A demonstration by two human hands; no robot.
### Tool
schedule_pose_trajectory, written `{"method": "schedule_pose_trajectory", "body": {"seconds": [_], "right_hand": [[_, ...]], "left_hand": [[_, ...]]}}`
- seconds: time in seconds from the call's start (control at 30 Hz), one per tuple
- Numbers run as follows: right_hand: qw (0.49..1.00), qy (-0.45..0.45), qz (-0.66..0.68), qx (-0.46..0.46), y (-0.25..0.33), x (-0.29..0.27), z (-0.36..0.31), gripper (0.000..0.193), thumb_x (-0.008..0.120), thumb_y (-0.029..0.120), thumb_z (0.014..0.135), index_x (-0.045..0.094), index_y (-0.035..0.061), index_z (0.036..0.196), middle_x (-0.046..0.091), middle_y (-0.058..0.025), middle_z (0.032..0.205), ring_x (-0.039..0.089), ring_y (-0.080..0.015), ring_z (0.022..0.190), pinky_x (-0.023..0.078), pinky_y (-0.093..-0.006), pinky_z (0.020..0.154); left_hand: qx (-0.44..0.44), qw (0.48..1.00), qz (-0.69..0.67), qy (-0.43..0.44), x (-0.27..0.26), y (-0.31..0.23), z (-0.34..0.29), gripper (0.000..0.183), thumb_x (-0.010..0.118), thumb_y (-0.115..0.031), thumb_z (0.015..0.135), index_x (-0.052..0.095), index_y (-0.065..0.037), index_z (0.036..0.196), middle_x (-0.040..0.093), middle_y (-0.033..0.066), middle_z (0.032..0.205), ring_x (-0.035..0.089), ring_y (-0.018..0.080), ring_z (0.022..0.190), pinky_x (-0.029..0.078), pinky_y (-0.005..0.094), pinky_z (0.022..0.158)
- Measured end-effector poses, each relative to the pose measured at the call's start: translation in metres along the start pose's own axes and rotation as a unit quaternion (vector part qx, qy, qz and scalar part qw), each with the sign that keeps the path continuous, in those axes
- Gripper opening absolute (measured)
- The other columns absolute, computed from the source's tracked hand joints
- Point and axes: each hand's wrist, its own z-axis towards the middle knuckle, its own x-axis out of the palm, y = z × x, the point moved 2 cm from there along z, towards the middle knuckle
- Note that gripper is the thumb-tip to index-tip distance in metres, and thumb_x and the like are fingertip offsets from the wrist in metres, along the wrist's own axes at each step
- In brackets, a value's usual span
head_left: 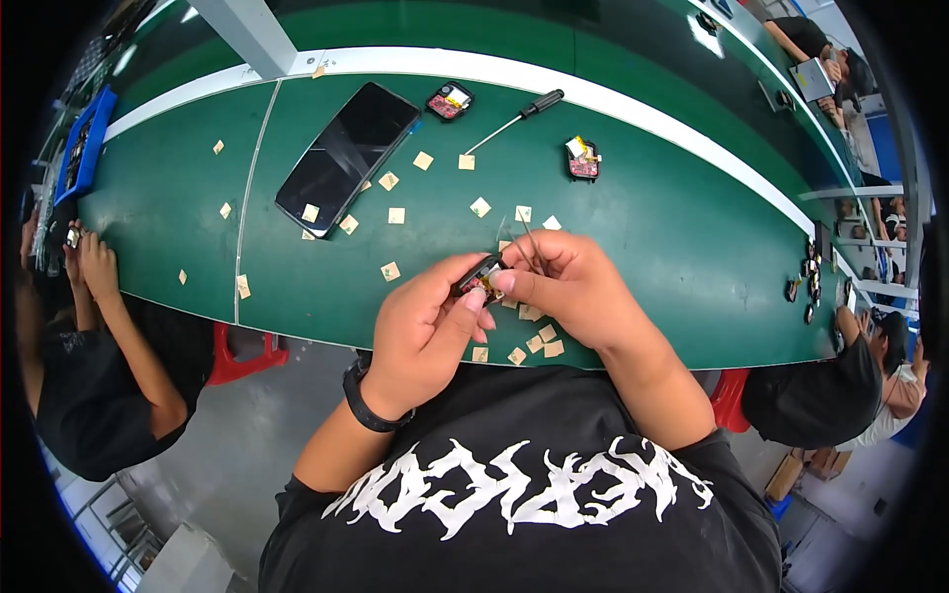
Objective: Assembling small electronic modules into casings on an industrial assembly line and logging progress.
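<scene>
- Nearest me, the left hand (pixel 425 321) has its fingers curled closed around an open black casing (pixel 481 270), held just above the near side of the bench (pixel 316 277).
- The right hand (pixel 573 292) meets it there, thumb at the casing's exposed insides, fingers drawn in around thin metal tweezers (pixel 535 249) (their tips point away from the casing).
- I'd judge the step in hand to be fingertip work on the parts inside; the next move seems to call for a steady left grip and light right pressure. What sits under the thumb, I cannot tell.
- Pale squares (pixel 396 215) lie scattered about, several close by the hands.
- Farther off are a black phone (pixel 346 153), a screwdriver (pixel 541 103) and 2 more open casings (pixel 583 160), well apart.
</scene>
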Motion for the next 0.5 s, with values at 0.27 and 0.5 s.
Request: {"method": "schedule_pose_trajectory", "body": {"seconds": [0.27, 0.5], "right_hand": [[0.955, -0.123, 0.122, -0.242, 0.030, -0.034, -0.055, 0.029, 0.061, 0.020, 0.101, 0.066, -0.0016, 0.120, 0.054, 0.0015, 0.074, 0.050, -0.0081, 0.063, 0.040, -0.0228, 0.058], [0.604, 0.259, 0.114, -0.745, 0.144, 0.003, -0.166, 0.032, 0.072, 0.003, 0.084, 0.050, 0.0166, 0.065, 0.064, 0.0057, 0.065, 0.050, -0.0013, 0.047, 0.029, -0.0139, 0.042]], "left_hand": [[0.029, 0.937, 0.195, -0.290, -0.097, -0.032, -0.001, 0.031, 0.058, -0.012, 0.106, 0.060, 0.006, 0.131, 0.070, 0.0092, 0.100, 0.064, 0.0090, 0.077, 0.052, 0.0231, 0.067], [0.003, 0.816, 0.274, -0.510, -0.280, -0.034, -0.038, 0.028, 0.059, -0.019, 0.104, 0.066, 0.000, 0.124, 0.066, -0.0001, 0.090, 0.055, 0.0031, 0.070, 0.040, 0.0187, 0.058]]}}
